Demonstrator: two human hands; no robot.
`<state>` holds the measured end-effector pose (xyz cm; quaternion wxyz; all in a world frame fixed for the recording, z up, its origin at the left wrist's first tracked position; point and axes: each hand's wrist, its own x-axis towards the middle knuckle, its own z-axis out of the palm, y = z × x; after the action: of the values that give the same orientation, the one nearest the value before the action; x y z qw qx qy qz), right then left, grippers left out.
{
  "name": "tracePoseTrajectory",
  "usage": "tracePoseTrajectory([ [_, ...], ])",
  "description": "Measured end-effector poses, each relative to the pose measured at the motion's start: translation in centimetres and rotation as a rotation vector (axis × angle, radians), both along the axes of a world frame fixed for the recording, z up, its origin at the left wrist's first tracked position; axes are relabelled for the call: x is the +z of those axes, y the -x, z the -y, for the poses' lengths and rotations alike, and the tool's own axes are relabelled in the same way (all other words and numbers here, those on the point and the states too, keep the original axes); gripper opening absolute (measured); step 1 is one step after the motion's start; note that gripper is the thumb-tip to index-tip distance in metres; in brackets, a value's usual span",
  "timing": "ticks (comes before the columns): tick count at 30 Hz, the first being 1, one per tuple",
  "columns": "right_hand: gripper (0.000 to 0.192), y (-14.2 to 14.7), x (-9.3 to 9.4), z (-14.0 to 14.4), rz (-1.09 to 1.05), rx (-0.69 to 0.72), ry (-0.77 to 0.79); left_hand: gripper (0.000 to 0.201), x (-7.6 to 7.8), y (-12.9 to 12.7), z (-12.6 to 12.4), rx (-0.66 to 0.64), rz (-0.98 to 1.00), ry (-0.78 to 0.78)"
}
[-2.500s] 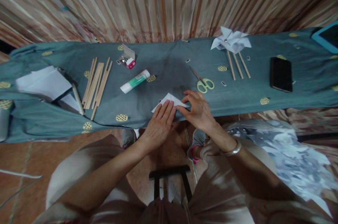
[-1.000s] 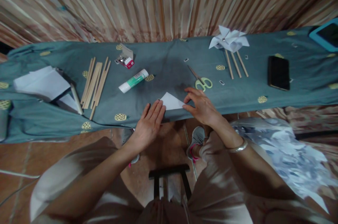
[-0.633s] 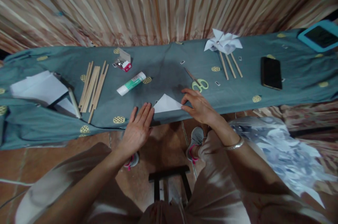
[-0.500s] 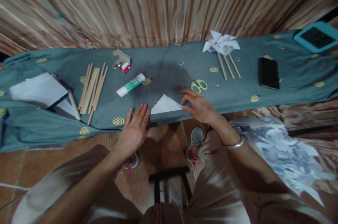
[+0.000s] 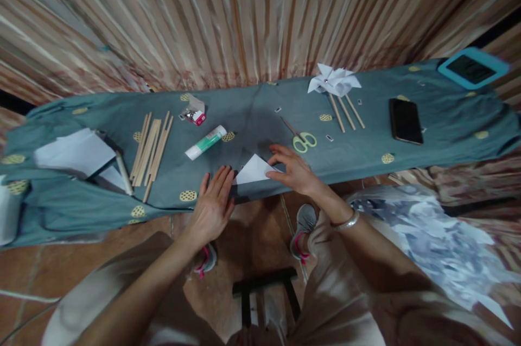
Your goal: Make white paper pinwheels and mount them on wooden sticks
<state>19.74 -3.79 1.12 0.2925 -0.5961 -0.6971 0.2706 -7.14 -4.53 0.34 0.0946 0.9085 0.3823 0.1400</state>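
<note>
Now sliding R hand (image 5: 295,174) inward onto R corner of folded paper (image 5: 253,169) at near edge of bench (image 5: 252,118), w/ fingers slightly parted, pinch unclear, while keeping L hand (image 5: 210,207) flat by L corner, w/ fingers tog. & nothing gripped, so prob. steadying fold.

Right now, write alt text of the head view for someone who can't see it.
A person's left hand and right hand are at opposite ends of a white paper triangle on a pineapple-print cloth. Beyond it are a glue stick and green-handled scissors, with wooden sticks to the left and paper pinwheels and a smartphone to the right.
</note>
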Motion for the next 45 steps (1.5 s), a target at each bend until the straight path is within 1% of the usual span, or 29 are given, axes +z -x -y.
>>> tracePoseTrajectory([
  [2,0.008,0.4,0.1,-0.3,-0.041,0.010,0.011,0.054,0.4,0.0,-0.3,0.024,0.069,0.081],
  [5,0.010,0.8,0.4,-0.7,-0.108,0.017,-0.017,0.055,0.9,-0.1,-1.1,0.123,0.217,0.214],
  [8,0.014,1.2,0.6,-0.9,-0.159,0.011,-0.064,0.065,1.3,-0.4,-2.0,0.228,0.394,0.348],
  [13,0.015,2.0,1.0,-1.1,-0.202,0.030,-0.127,0.079,1.6,-1.4,-3.6,0.315,0.690,0.613],
  [15,0.014,2.3,1.1,-1.2,-0.229,0.040,-0.145,0.078,2.0,-1.7,-4.1,0.326,0.725,0.722],
  [17,0.015,2.4,1.3,-1.2,-0.262,0.049,-0.163,0.071,2.5,-2.0,-4.5,0.325,0.716,0.802],
  [20,0.016,2.5,1.6,-1.2,-0.292,0.048,-0.190,0.055,3.1,-2.3,-5.1,0.352,0.716,0.894],
  [24,0.018,2.5,2.0,-1.1,-0.295,0.046,-0.213,0.052,3.2,-2.9,-5.3,0.409,0.749,0.977],
  [27,0.018,2.5,2.0,-1.0,-0.278,0.058,-0.206,0.051,3.1,-3.1,-5.3,0.427,0.807,0.985],
  [30,0.019,1.8,2.0,-1.2,-0.266,0.055,-0.218,0.051,3.0,-3.2,-5.4,0.453,0.871,0.931],
  [32,0.022,0.7,2.2,-1.4,-0.233,0.002,-0.238,0.051,3.0,-3.1,-5.6,0.464,0.904,0.864],
  [33,0.023,-0.1,2.4,-1.5,-0.194,-0.051,-0.247,0.050,2.9,-3.1,-5.7,0.468,0.919,0.831],
  [35,0.025,-1.6,2.6,-1.6,-0.034,-0.217,-0.235,0.048,2.8,-3.0,-6.0,0.477,0.938,0.778],
  [37,0.029,-3.0,2.8,-1.6,0.241,-0.367,-0.165,0.045,2.5,-2.9,-6.3,0.492,0.940,0.736],
  [38,0.031,-3.5,2.9,-1.6,0.375,-0.402,-0.104,0.043,2.4,-2.8,-6.4,0.499,0.936,0.715],
  [40,0.032,-4.0,2.9,-1.5,0.578,-0.419,0.012,0.040,2.1,-2.8,-6.7,0.509,0.925,0.673],
  [41,0.032,-4.1,3.0,-1.5,0.641,-0.411,0.055,0.039,2.0,-2.8,-6.8,0.511,0.922,0.657],
  [43,0.032,-4.0,3.1,-1.6,0.703,-0.396,0.102,0.036,2.0,-2.7,-7.0,0.509,0.910,0.619],
  [45,0.031,-4.0,3.1,-1.9,0.717,-0.394,0.122,0.034,2.1,-2.7,-7.2,0.499,0.884,0.554],
])
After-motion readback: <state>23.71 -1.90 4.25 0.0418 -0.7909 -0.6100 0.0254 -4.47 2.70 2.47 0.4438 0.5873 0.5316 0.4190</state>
